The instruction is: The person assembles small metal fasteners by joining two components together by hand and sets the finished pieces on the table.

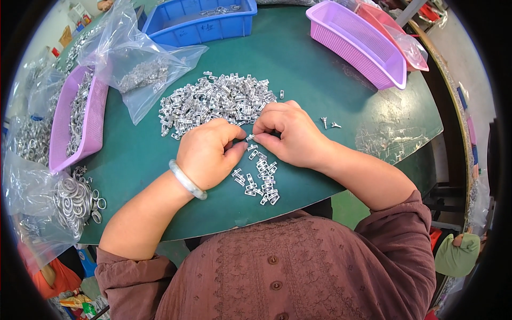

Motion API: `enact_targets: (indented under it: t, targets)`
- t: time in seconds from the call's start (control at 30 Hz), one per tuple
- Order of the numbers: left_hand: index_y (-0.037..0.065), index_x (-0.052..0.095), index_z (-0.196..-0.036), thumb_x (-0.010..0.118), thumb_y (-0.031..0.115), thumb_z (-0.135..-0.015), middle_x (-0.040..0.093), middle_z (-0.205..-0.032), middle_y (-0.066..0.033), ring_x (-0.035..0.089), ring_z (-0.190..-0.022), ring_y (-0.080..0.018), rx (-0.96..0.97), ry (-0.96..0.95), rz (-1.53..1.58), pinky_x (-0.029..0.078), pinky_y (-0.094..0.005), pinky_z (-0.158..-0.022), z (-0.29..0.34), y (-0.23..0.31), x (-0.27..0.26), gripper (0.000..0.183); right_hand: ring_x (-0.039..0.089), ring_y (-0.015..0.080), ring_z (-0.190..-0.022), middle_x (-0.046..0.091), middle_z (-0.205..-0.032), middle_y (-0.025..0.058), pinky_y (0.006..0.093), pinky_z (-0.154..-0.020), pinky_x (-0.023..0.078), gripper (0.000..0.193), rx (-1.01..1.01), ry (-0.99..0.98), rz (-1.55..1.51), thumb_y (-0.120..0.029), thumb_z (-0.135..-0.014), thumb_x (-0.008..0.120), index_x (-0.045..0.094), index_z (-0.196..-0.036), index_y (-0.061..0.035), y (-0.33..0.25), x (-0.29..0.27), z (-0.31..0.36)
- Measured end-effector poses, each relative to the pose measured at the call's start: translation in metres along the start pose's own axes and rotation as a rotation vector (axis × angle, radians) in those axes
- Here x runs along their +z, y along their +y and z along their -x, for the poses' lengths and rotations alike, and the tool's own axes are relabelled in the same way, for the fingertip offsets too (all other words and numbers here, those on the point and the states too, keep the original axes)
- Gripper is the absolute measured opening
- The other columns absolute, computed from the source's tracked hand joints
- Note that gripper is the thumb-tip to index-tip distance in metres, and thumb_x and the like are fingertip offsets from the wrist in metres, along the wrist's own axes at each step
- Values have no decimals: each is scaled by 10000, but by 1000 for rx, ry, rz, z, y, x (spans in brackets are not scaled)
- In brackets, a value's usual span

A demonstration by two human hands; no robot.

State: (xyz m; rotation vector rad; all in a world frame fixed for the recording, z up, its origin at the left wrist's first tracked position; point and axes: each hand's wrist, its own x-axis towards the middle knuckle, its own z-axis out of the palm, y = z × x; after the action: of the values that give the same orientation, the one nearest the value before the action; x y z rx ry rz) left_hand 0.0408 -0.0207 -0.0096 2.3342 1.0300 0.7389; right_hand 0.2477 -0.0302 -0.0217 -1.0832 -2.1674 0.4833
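My left hand, with a pale bangle on its wrist, is closed in a pinch at the table's middle. Facing it, my right hand pinches too, and a small silver rectangular metal piece sits between the fingertips of both. Just beyond my hands spreads a big heap of similar silver metal pieces. A smaller loose group of these pieces lies nearer to me, below my fingertips. Fine detail of the held piece is too small to make out.
On the green table, a purple basket of metal parts stands left, beside plastic bags and a pile of rings. A blue bin is at the back, another purple basket back right. Two small metal parts lie right.
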Motion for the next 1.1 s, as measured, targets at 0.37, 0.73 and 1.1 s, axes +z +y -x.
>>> enact_targets:
  t: [0.37,0.73,1.1]
  targets:
    - [88,685,-826,684,128,-776,603,-730,-76,613,-657,-262,-53,-28,-13,490,-362,-589,-1,4,-1,63,582,193,-707,601,-753,8,323,-787,378,99,-6,-1,-55,-31,-736,695,613,-756,-82,0,0,0]
    - [84,658,-762,677,111,-763,596,-721,-72,613,-661,-264,10,0,2,488,-370,-585,-1,4,2,33,579,175,-687,582,-755,23,303,-693,426,112,18,-107,-173,-30,-742,706,614,-797,-63,0,-11,-4]
    - [86,626,-748,658,77,-737,580,-708,-61,611,-671,-256,55,-15,-62,487,-370,-581,0,6,2,35,569,287,-766,576,-796,89,382,-660,465,88,-80,64,65,-18,-743,652,607,-815,-39,10,-9,-13]
